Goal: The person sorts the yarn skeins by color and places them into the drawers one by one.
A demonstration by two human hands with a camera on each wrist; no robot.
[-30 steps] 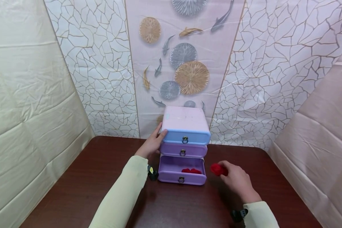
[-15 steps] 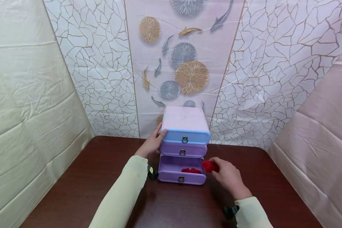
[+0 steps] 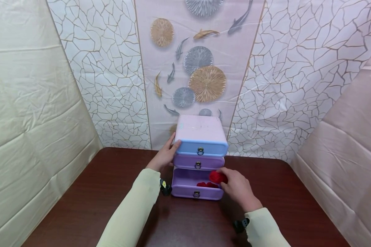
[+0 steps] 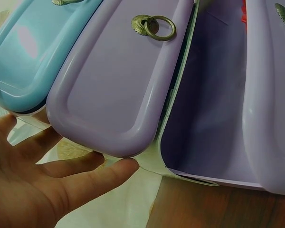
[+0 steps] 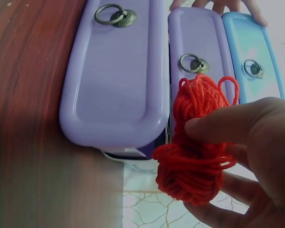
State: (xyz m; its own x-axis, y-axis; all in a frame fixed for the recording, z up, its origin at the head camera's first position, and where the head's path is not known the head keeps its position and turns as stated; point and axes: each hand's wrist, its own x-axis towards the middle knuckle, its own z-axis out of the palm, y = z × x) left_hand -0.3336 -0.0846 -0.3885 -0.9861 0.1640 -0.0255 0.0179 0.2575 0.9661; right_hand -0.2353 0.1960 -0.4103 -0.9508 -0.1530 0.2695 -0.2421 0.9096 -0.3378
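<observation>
A small drawer cabinet (image 3: 201, 128) has a pink top, a blue top drawer (image 3: 188, 148), a purple middle drawer (image 3: 185, 162) and a purple bottom drawer (image 3: 182, 192) pulled out. Inside the bottom drawer lies red yarn (image 3: 205, 185). My right hand (image 3: 239, 188) pinches a red yarn skein (image 5: 194, 175) over the drawer's right side; the right wrist view shows thumb and fingers on it. On the cabinet's left side rests my left hand (image 3: 165, 156), its fingers spread and fairly straight along the drawers' ends in the left wrist view.
The cabinet stands on a dark brown table (image 3: 191, 223). Behind it hangs a patterned cloth (image 3: 117, 85) with fish and round motifs. Pale cloth walls (image 3: 27, 120) flank the table on both sides. Ring pulls (image 4: 154, 27) hang from the drawer fronts.
My right hand has moved left with the red yarn skein, from beside the cabinet to over the open bottom drawer. My left hand has stayed in place.
</observation>
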